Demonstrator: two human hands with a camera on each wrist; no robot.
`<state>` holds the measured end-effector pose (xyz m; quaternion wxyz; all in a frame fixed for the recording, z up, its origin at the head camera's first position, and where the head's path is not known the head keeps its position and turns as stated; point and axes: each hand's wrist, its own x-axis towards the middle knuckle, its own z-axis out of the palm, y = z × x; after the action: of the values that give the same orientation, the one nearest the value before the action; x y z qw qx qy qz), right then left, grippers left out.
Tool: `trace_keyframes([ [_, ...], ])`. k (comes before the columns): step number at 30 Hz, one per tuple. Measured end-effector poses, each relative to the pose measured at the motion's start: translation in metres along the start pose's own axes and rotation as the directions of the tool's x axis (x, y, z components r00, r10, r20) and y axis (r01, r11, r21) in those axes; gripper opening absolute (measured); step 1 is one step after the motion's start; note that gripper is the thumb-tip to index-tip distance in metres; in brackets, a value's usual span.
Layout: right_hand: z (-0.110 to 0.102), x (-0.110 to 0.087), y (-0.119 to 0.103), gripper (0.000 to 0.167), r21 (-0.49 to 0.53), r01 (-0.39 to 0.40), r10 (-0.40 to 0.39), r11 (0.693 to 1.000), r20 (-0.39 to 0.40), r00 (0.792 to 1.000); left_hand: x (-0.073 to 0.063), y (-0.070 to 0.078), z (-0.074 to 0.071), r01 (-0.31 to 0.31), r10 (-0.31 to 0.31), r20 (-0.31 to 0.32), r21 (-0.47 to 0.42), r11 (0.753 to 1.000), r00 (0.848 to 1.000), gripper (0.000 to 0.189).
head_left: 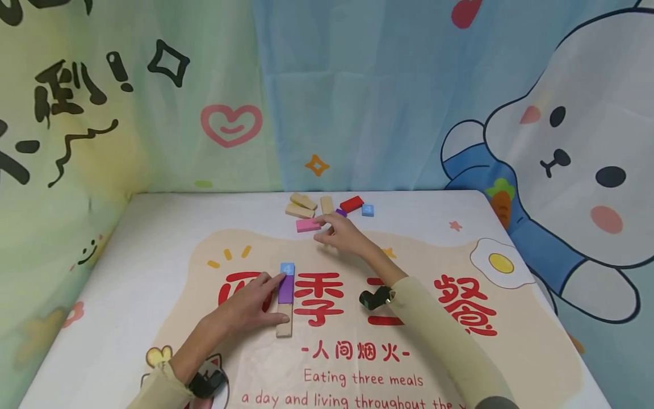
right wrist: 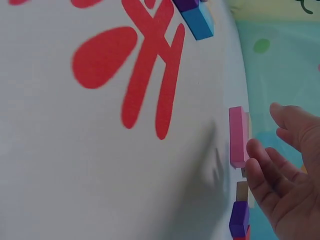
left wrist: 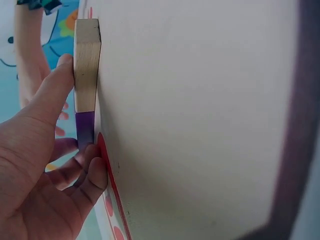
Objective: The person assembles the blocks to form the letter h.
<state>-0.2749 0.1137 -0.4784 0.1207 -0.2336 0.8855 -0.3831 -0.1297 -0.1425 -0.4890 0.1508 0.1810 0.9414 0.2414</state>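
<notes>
Resting left hand [head_left: 249,305], spread, against purple block [head_left: 287,291] and plain block [head_left: 285,328] at its near end (blue block [head_left: 288,268] beyond). Holding right hand [head_left: 343,234], fingers apart, by pink block [head_left: 306,226], beyond purple block; perhaps touching.

Right hand [right wrist: 292,192]: held beside the pink block [right wrist: 238,137], thumb apart from fingers, contact unclear.
Wooden block [right wrist: 242,191]: visible below pink, above purple block [right wrist: 239,218] and cropped red block [right wrist: 241,238].
Blue block [right wrist: 198,22]: touching another purple piece [right wrist: 186,4], near top edge.
</notes>
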Motion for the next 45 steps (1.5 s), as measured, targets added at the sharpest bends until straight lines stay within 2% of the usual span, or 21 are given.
trace_keyframes([
  [8, 0.002, 0.019, 0.002, 0.046, -0.081, 0.001, -0.001, 0.997, 0.001, 1.000, 0.000, 0.000, -0.001, -0.014, 0.014, -0.004, -0.013, 1.000, 1.000, 0.095],
  [20, 0.012, 0.037, 0.001, 0.045, -0.168, -0.107, 0.109, 0.980, 0.008, 0.994, -0.001, -0.002, -0.001, -0.014, 0.014, 0.002, -0.004, 1.000, 1.000, 0.095],
  [31, 0.015, 0.035, 0.001, 0.047, -0.187, -0.109, 0.112, 0.976, 0.003, 0.994, -0.001, -0.001, -0.001, -0.015, 0.015, -0.001, -0.011, 1.000, 1.000, 0.095],
  [37, 0.017, 0.030, 0.002, 0.043, -0.233, -0.058, 0.058, 0.971, -0.007, 0.998, -0.001, -0.002, 0.002, -0.016, 0.016, -0.002, 0.014, 1.000, 1.000, 0.095],
  [42, 0.019, 0.025, 0.001, 0.050, -0.265, -0.024, 0.030, 0.964, 0.020, 0.999, -0.001, -0.001, 0.000, -0.008, 0.008, -0.006, 0.028, 1.000, 1.000, 0.094],
  [45, 0.020, 0.024, 0.002, 0.053, -0.260, -0.040, 0.047, 0.965, 0.019, 0.999, -0.001, 0.000, -0.001, -0.009, 0.009, -0.003, 0.023, 1.000, 1.000, 0.094],
])
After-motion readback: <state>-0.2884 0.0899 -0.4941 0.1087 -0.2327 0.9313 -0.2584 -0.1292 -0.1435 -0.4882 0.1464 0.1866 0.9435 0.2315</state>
